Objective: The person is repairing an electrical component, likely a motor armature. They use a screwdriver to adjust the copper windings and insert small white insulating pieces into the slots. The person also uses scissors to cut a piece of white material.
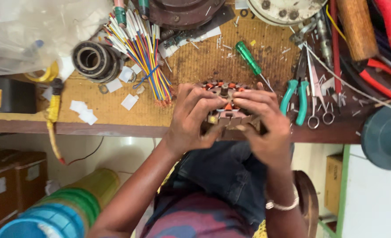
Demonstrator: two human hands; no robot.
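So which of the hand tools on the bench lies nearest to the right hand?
The teal-handled pliers, just beside the right hand. The green screwdriver lies farther up the bench, and the scissors lie beyond the pliers.

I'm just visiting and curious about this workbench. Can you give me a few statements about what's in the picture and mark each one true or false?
1. Both hands, left and right, grip the round slotted motor core at the bench edge. True.
2. The green screwdriver is in the right hand. False: it lies on the bench, beyond the core.
3. A bundle of coloured wires lies left of the core. True.
4. The teal-handled pliers lie left of the wires. False: they lie right of the core, beside the scissors.
5. The bearing sits on top of the core. False: it lies on the bench left of the wires.
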